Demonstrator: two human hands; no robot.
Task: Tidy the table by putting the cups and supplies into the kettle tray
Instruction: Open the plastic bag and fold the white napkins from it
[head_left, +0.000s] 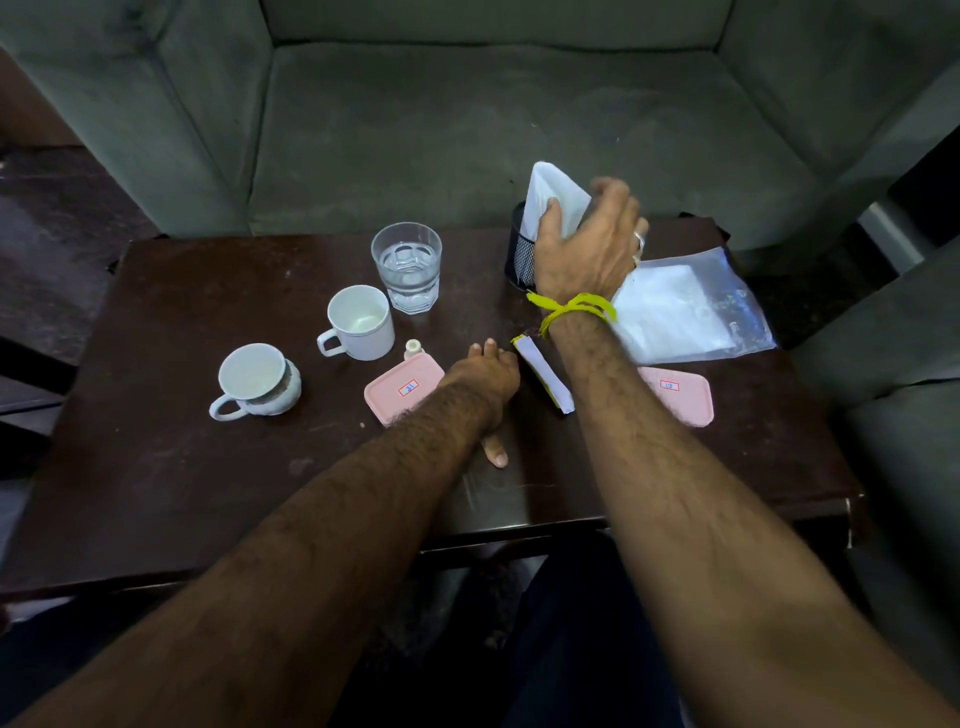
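On the dark table stand a glass of water (407, 265) and a white cup (358, 322). Further left a second white cup (253, 376) leans against a pale lumpy object. A small white bottle (413, 348), a pink lidded box (400, 391) and a yellow-and-white sachet (543, 375) lie near my left hand (483, 376), which rests palm down on the table, holding nothing. My right hand (587, 244) grips a stack of white napkins (550, 187) standing in a black mesh holder (521, 257). I see no kettle tray.
A clear plastic bag with white sheets (691, 306) lies at the back right. A second pink box (680, 397) sits partly under my right forearm. A grey sofa (467, 130) stands right behind the table. The table's front edge (519, 530) is close to my body.
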